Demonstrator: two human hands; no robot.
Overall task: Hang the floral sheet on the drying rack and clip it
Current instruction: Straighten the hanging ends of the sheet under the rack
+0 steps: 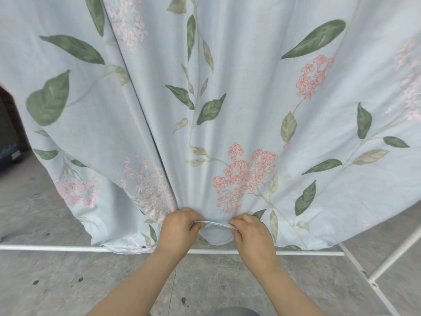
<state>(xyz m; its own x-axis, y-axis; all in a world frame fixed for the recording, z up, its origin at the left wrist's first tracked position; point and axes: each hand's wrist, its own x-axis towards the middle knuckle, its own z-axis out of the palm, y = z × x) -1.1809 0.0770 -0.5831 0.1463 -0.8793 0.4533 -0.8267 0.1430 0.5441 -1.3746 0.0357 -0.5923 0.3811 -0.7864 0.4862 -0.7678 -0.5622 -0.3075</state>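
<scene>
So the sheet hangs down in big folds, pale blue with green leaves and pink flowers, its bottom edge reaching the rack bar that runs low across the floor. Just above the bar, the left hand has its fingers curled, pinching the hem. The right hand is right beside it, also above the bar, fingers clamped on the same hem, with a short stretch pulled taut between them. Further right, slanted rack legs meet the bar.
</scene>
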